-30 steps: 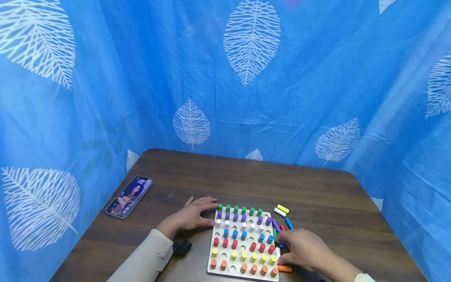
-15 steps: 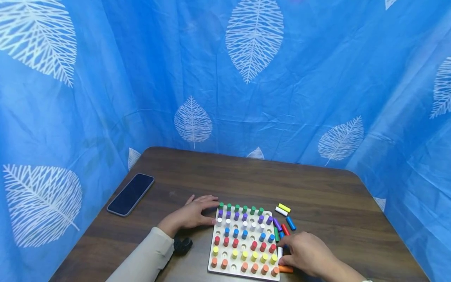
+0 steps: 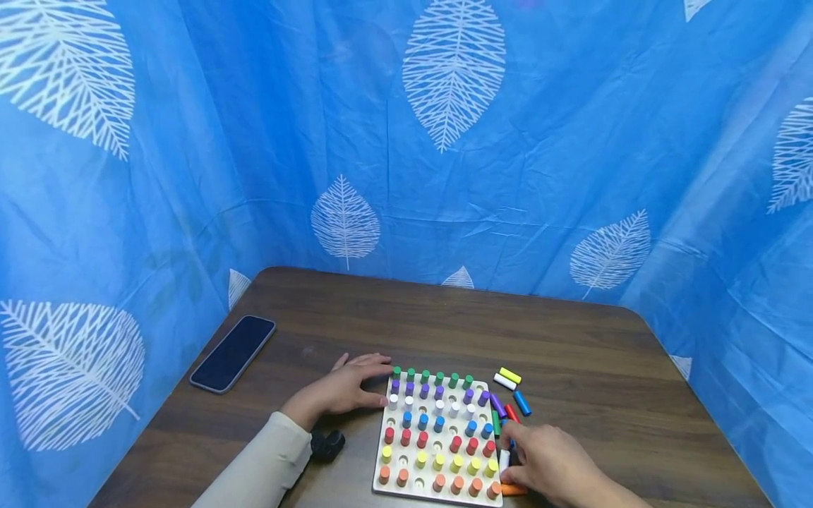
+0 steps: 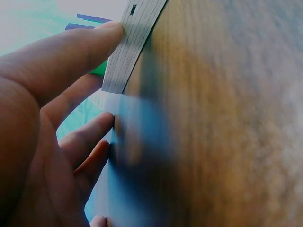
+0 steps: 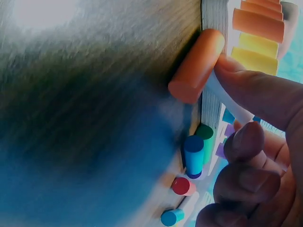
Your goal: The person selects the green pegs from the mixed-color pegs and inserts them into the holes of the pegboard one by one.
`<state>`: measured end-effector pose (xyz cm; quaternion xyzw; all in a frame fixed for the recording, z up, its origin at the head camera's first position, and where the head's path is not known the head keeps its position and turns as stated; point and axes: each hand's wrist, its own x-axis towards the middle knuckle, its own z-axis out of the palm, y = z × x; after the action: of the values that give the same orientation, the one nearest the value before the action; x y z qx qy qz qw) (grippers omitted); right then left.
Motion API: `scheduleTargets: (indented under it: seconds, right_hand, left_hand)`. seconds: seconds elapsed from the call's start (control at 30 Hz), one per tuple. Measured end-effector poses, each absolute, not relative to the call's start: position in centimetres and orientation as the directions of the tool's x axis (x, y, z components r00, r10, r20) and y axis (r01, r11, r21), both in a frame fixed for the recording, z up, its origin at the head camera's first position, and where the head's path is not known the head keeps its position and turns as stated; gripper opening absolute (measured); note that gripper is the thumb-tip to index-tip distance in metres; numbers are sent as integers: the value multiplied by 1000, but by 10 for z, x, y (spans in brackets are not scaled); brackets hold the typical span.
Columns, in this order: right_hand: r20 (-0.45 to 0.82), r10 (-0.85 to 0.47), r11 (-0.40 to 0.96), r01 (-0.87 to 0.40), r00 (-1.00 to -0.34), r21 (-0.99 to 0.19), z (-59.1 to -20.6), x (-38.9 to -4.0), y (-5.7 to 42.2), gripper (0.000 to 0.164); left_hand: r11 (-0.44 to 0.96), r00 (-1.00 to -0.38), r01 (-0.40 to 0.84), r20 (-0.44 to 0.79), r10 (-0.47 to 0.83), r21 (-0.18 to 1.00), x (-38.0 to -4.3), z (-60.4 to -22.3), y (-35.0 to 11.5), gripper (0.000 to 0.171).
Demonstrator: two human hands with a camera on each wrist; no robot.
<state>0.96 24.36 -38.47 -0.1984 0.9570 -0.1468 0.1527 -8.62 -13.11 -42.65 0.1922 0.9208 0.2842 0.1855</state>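
A pale wooden pegboard [image 3: 437,446] lies on the table, holding rows of green, purple, white, blue, red, yellow and orange pegs, with some bare holes. My left hand [image 3: 346,386] rests at its left edge. In the left wrist view the thumb touches the board's side [image 4: 124,61] and the other fingers are spread. At the right edge my right hand [image 3: 549,458] pinches a white peg [image 5: 229,100] between thumb and index finger. The loose orange peg [image 5: 196,66] lies right by that thumb, against the board.
Loose pegs lie along the board's right side: a purple peg [image 3: 498,405], a red peg [image 3: 512,413], a blue peg [image 3: 522,403], a yellow peg [image 3: 510,375] and others. A phone [image 3: 233,354] is at the left. A black object [image 3: 327,446] sits beside the left wrist.
The phone's lit screen has gone dark. My right hand has shifted slightly toward me at the white peg, and more of the loose pegs behind it show. My left hand stays in place.
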Motion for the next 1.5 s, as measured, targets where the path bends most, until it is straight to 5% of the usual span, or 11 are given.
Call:
scheduleTargets:
  seconds: [0.27,0.6,0.97,1.23,1.5]
  right_hand:
    - [-216,-466,837,-347,-858,-424,-379,11,246,28]
    - [-182,-421,869,-338,-889,-361,-375,7,243,22]
    - [-151,-424,844,-329,-893,-425,-383,-10,243,9]
    - [-162,-215,946,-164,-963,-279,-391,-25,231,37]
    - [-176,-255,952,-214,-951,-219,-393,-31,234,49]
  left_hand:
    - [751,-853,244,-233,467,613,-85,-427,-131,61]
    - [764,-870,256,-204,450,592,-85,-423,-131,63]
    - [759,-859,271,-207,468,592,-84,-423,-132,62]
    - [755,-863,264,-203,463,601,-82,-423,-131,62]
    - [745,-864,275,-184,469,608,-82,-423,-132,61]
